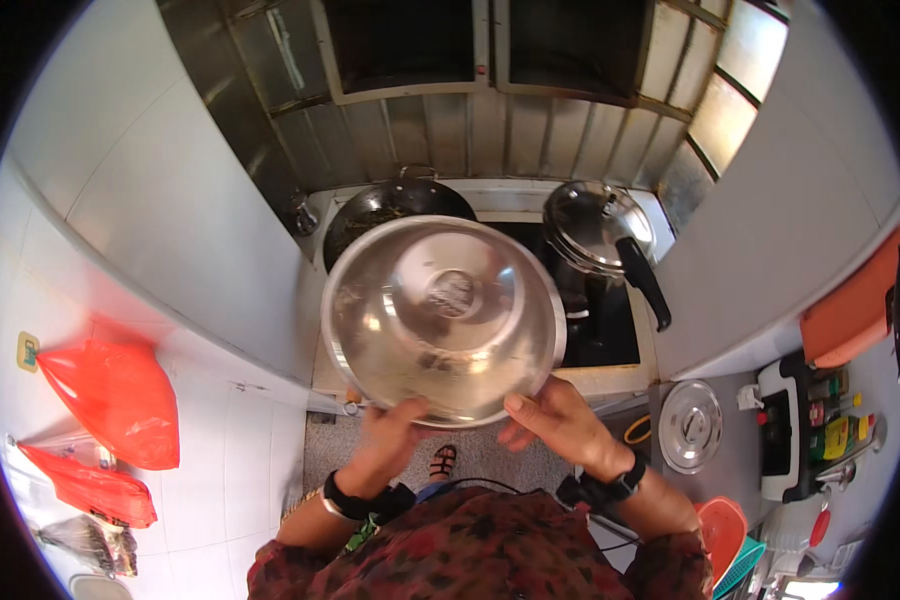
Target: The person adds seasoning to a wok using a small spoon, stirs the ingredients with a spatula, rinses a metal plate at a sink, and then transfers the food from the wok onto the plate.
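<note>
A wide stainless steel bowl (pixel 487 337) is held up before me, its shiny inside towards my eyes. My left hand (pixel 394 431) grips the near rim at the left, with the thumb over the edge. At the right of that rim, my right hand (pixel 551 424) holds on with its thumb on top. Behind the bowl, a dark wok (pixel 390 199) with a wire loop handle sits on the left of the stove and is partly hidden. To the right stands a pressure cooker (pixel 600 225) with a black handle pointing towards me.
The black glass hob (pixel 607 322) lies beneath the cooker. On the right counter are a steel lid (pixel 690 427), a white appliance (pixel 784 427) and several bottles (pixel 836 439). An orange-red basket (pixel 720 532) stands near my right elbow. Red plastic bags (pixel 131 405) hang on the left wall.
</note>
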`<state>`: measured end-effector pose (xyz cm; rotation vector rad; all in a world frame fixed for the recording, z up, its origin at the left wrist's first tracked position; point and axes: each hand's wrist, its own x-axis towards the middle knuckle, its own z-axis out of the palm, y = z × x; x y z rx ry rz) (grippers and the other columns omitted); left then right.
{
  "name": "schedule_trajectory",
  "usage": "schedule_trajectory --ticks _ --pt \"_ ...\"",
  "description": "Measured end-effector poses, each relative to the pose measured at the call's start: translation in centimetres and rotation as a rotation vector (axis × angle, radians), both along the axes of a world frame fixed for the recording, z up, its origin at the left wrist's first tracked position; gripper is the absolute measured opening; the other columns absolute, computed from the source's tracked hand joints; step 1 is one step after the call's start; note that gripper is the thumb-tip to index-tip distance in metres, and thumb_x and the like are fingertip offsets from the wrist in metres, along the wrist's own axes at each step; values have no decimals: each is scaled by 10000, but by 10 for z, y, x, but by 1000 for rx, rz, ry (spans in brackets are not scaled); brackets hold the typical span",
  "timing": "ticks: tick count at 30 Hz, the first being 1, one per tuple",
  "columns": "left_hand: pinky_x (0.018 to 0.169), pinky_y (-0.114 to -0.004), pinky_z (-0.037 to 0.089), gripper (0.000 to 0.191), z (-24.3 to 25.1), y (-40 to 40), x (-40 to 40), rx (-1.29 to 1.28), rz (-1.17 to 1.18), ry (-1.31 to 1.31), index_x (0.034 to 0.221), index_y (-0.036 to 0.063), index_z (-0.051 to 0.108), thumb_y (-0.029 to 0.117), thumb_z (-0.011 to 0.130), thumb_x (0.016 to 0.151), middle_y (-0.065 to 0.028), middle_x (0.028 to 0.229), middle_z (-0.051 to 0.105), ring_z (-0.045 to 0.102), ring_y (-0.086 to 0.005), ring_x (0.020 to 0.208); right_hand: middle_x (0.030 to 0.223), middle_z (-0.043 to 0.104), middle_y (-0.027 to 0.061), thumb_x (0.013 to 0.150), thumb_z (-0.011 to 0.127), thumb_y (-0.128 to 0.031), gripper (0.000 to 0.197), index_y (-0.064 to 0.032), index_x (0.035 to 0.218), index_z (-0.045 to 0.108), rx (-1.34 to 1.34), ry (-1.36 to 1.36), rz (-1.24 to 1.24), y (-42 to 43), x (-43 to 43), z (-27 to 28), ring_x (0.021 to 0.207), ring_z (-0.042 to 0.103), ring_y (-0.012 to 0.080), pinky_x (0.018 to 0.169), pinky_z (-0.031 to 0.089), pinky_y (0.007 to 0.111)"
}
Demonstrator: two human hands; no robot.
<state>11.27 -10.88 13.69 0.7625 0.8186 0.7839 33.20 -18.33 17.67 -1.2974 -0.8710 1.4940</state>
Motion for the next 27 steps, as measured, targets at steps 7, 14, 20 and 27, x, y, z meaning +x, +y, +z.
schedule_trajectory --ticks 7,14,20,27 --pt "793 -460 642 425 2 34 -129 -46 429 -46 1285 -115 437 -31 501 873 -218 1155 609 674 -349 1002 771 619 148 940 608 -536 678 96 1182 564 -82 -451 295 119 44 -98 545 570 159 502 489 271" --pt "782 -442 646 420 -11 21 -175 -115 516 49 1280 -122 431 -33 472 872 -225 1165 613 688 -361 965 616 539 48 957 624 -404 395 -17 881 600 -326 -307 185 155 25 -47 386 434 104 337 336 285" --pt "758 -401 654 408 -25 4 -162 -134 548 8 1280 -124 430 -28 463 885 -237 1159 620 695 -354 966 646 621 83 911 651 -254 241 -15 884 637 -76 -1081 419 191 53 75 499 602 200 439 465 345" --pt "730 -394 659 432 -17 5 -140 -123 542 -8 1299 -122 415 -42 466 877 -236 1166 618 699 -350 950 830 691 144 768 701 -118 89 -114 843 748 720 -2035 473 239 57 116 829 673 333 708 505 424"
